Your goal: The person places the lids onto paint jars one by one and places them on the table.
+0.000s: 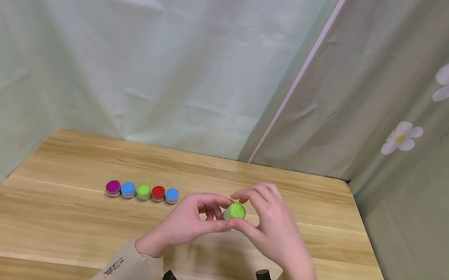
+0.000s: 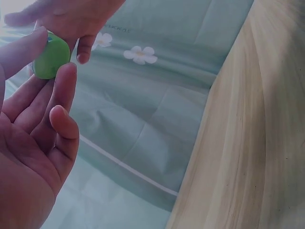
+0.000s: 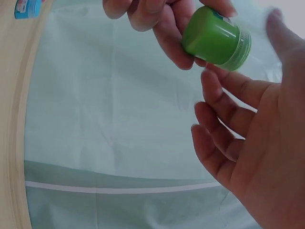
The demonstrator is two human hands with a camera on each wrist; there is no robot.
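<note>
A small lime-green jar (image 1: 235, 211) is held up over the table between both hands. My left hand (image 1: 192, 217) pinches it from the left, thumb on one side and fingers on the other. In the right wrist view the jar (image 3: 212, 38) shows a solid green body, with a clear ridged rim towards my right hand (image 3: 252, 129). My right hand (image 1: 273, 223) arches around the jar's right side, fingers spread and thumb apart from it. In the left wrist view the green jar (image 2: 51, 57) sits between the left thumb and fingers.
Left of the hands, a row of small jars stands on the wooden table (image 1: 57, 220): purple (image 1: 113, 188), blue (image 1: 128, 190), green (image 1: 144, 192), red (image 1: 158, 193) and another blue one (image 1: 171, 196). Pale curtains (image 1: 177, 51) hang behind and beside the table.
</note>
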